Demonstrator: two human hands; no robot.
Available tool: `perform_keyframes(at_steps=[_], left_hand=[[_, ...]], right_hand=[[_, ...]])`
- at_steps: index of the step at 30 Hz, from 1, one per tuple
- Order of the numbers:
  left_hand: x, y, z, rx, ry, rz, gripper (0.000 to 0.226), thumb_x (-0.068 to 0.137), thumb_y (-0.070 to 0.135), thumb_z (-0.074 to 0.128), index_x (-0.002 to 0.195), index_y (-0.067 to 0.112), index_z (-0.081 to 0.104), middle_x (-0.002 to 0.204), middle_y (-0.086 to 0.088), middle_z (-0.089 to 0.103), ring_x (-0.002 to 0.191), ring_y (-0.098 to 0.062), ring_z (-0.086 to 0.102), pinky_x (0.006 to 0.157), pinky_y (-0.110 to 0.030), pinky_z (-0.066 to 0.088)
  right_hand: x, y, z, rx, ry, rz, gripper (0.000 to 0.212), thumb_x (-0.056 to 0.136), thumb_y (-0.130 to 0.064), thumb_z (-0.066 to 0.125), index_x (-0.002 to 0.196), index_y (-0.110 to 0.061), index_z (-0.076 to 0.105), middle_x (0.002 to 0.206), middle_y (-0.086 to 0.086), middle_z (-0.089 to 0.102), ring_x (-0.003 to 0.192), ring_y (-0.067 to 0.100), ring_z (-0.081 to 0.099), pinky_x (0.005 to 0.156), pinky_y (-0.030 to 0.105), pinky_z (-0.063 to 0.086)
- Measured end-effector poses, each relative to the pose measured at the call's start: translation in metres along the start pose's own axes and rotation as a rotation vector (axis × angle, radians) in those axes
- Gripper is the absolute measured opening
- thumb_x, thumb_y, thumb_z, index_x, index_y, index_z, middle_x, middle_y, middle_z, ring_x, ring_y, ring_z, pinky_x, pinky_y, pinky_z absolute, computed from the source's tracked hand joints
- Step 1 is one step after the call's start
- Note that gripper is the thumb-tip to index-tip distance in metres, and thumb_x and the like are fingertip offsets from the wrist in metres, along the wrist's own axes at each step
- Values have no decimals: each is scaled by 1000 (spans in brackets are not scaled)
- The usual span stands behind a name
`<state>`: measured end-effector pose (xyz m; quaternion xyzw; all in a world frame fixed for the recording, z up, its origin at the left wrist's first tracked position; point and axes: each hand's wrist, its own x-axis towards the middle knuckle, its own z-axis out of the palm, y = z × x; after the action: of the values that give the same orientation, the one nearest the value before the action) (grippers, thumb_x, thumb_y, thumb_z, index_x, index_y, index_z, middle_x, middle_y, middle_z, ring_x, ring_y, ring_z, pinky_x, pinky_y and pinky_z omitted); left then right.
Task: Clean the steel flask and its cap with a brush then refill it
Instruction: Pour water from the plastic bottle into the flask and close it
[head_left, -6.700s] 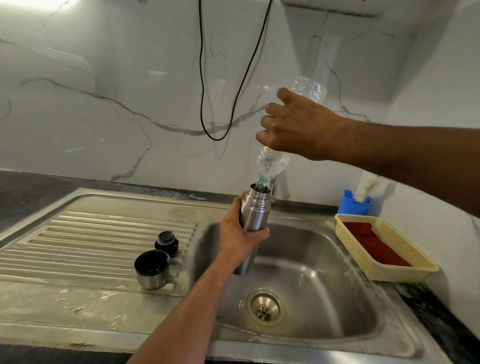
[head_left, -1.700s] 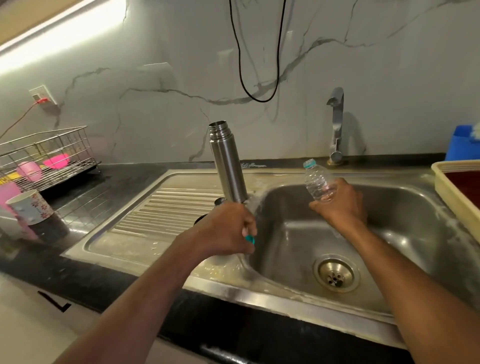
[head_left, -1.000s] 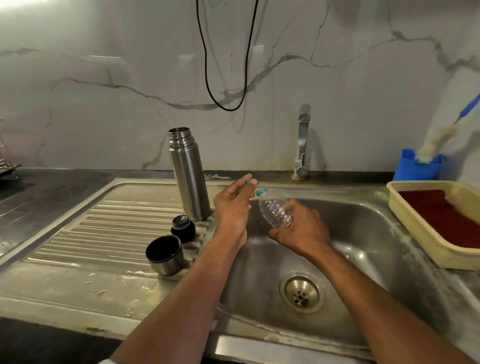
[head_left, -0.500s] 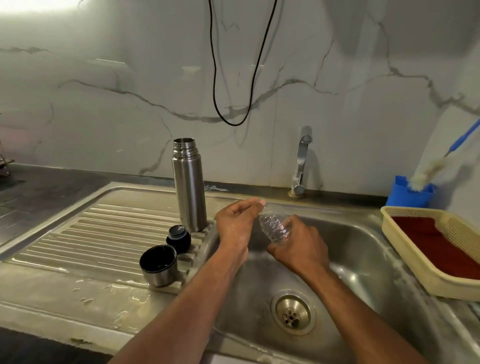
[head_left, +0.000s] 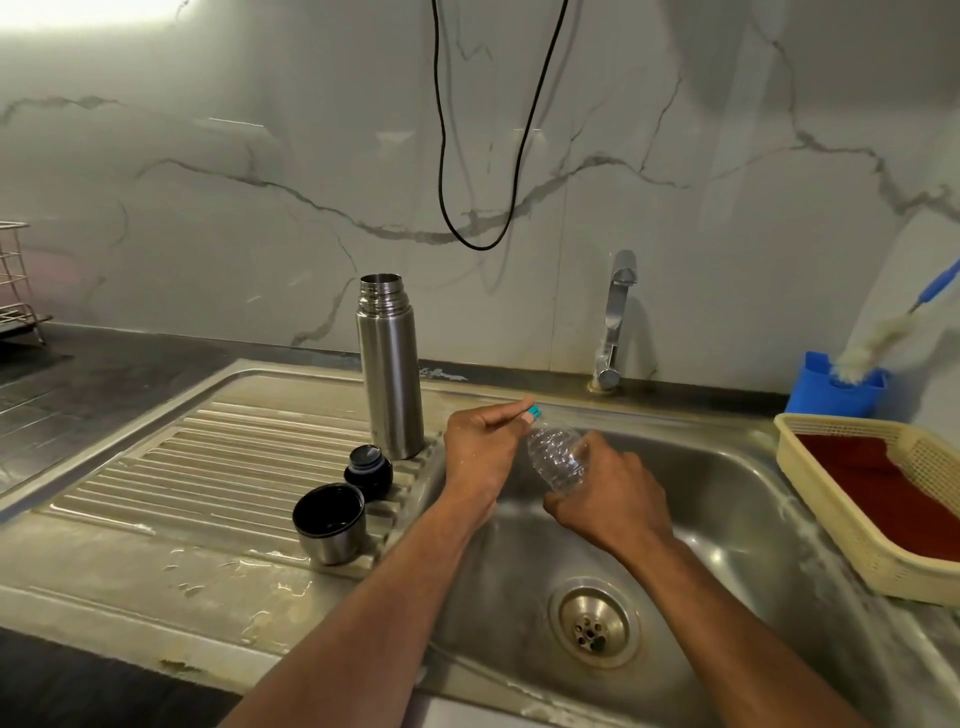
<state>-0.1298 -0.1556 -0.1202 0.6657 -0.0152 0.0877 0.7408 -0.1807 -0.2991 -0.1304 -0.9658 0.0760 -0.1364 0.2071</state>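
Two hands work over the sink: right hand (head_left: 610, 499) grips the thin, crushable plastic bottle (head_left: 558, 460); left hand (head_left: 480, 447) pinches its cap. Steel flask (head_left: 390, 366), upright on the drainboard, is probably heavy and slick; grasp mid-body.

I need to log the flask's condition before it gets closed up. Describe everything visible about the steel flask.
The steel flask is a tall, slim cylinder of brushed, silvery metal with a narrower threaded neck. Its mouth is open: no stopper or cap is on it. It stands upright on the ribbed drainboard, at the back edge near the basin. Neither hand touches it. In front of it on the drainboard stand a dark stopper and a steel cup-shaped cap, mouth up. What is inside the flask cannot be seen.
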Motion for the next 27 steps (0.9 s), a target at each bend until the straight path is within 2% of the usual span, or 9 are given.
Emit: perform_keyframes(at_steps=[3, 5, 10, 13, 15, 19, 23, 26, 27], left_hand=[[-1, 0, 1, 32, 36, 24, 18, 88, 5, 81, 105, 12, 83, 91, 7, 82, 82, 0, 75, 73, -21, 61], [0, 0, 1, 64, 68, 26, 14, 87, 8, 84, 99, 15, 84, 87, 7, 82, 81, -6, 77, 69, -26, 62], [-1, 2, 0, 75, 128, 14, 12, 82, 18, 90, 93, 14, 85, 83, 4, 81, 77, -13, 78, 57, -25, 57], [-3, 4, -1, 27, 143, 2, 15, 80, 22, 92, 89, 12, 85, 80, 4, 81, 58, -7, 70, 54, -20, 54], [-3, 4, -2, 2, 149, -11, 16, 80, 22, 91, 88, 11, 85, 80, 3, 81, 52, -4, 64, 54, -17, 53], [-3, 6, -3, -74, 25, -63, 13, 88, 9, 83, 100, 11, 83, 90, 1, 82, 73, -4, 69, 60, -21, 53], [-2, 9, -5, -69, -60, -89, 21, 94, 5, 74, 106, 19, 82, 99, 10, 81, 86, -4, 67, 70, -25, 50], [-5, 8, -4, -89, 15, -91, 13, 88, 22, 84, 99, 17, 81, 93, 5, 81, 83, -8, 70, 67, -26, 51], [-7, 7, -3, -89, 44, -95, 21, 83, 30, 88, 95, 15, 80, 90, 2, 81, 80, -8, 71, 66, -26, 53]], right_hand=[[0, 0, -1, -88, 35, -33, 72, 71, -51, 84, 130, -27, 50, 113, -1, 70, 97, 23, 70, 80, 34, 58], [0, 0, -3, -141, 60, -57, 70, 73, -50, 82, 131, -27, 50, 113, 0, 71, 100, 25, 71, 80, 35, 57], [0, -3, -3, -200, 106, -89, 63, 78, -42, 78, 130, -25, 46, 112, 2, 72, 101, 29, 71, 78, 38, 56], [0, -3, -3, -198, 135, -105, 59, 80, -38, 77, 128, -25, 45, 110, 1, 71, 98, 29, 71, 76, 37, 55], [0, -4, -1, -191, 145, -115, 58, 80, -37, 77, 127, -25, 46, 108, 1, 71, 96, 28, 71, 74, 36, 54], [0, -2, 1, -74, 86, -65, 61, 75, -42, 82, 125, -28, 50, 109, -3, 70, 94, 23, 69, 70, 30, 48], [0, -2, 2, 50, 27, -7, 61, 69, -48, 85, 119, -31, 54, 106, -6, 68, 83, 17, 59, 71, 28, 46], [-2, -7, 2, 17, 67, -27, 59, 71, -49, 83, 119, -33, 52, 106, -6, 70, 91, 20, 68, 73, 31, 52], [-3, -8, 1, -15, 90, -51, 59, 73, -48, 82, 120, -32, 52, 106, -6, 70, 93, 21, 69, 73, 31, 52]])
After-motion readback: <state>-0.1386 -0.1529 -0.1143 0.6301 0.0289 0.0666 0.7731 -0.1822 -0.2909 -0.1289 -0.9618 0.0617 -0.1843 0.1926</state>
